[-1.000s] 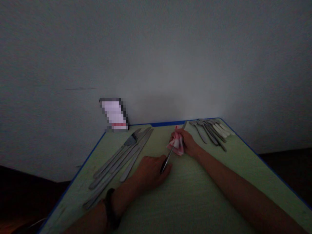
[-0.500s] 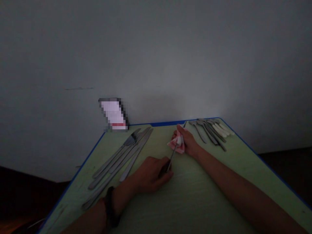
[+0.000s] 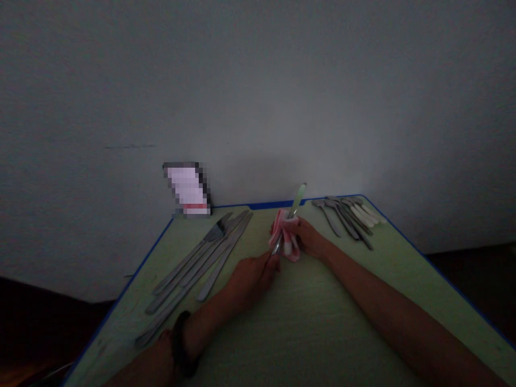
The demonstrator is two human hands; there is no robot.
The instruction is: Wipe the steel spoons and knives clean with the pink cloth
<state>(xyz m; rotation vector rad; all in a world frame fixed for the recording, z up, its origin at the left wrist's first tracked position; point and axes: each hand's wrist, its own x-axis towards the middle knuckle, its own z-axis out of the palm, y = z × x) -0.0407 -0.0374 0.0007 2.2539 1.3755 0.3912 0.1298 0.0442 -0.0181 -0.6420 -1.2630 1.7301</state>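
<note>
My left hand is closed round the handle of a table knife, whose blade points up and away toward the wall. A pink and white cloth is wrapped around the middle of the knife. My right hand grips this cloth against the knife, its fingers partly hidden behind the folds. To the left of my hands, several table knives lie side by side on the green table. Several spoons or forks, some with white handles, lie at the far right; their heads are hard to make out.
A phone-like device with a blurred bright screen leans against the grey wall at the table's far left corner. Blue edging runs around the tabletop. A dark band circles my left wrist.
The cloth has slid from near the blade's tip down toward the handle, baring the blade. My left hand has moved slightly up and closer to the cloth, and the knife is tilted higher.
</note>
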